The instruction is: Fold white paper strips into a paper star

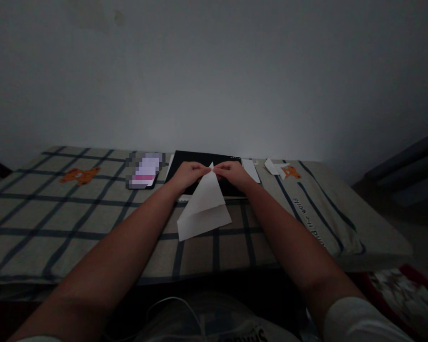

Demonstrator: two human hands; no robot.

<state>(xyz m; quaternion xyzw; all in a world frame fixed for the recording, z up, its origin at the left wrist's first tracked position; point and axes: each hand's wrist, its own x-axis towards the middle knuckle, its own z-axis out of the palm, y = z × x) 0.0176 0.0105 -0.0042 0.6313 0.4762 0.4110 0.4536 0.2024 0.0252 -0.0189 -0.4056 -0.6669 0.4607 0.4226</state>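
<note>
Two hands, left hand [187, 173] and right hand [233, 173], pinch the top point of a white paper [204, 209] already creased into a peaked shape, lying on the checked cloth surface [57, 223] over a black pad [185, 159]; folding looks partway done, more creases likely left.

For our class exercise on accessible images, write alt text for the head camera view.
Two hands, left hand and right hand, pinch the top corner of a folded white paper over a checked cloth. A black tablet and a phone lie behind.
</note>
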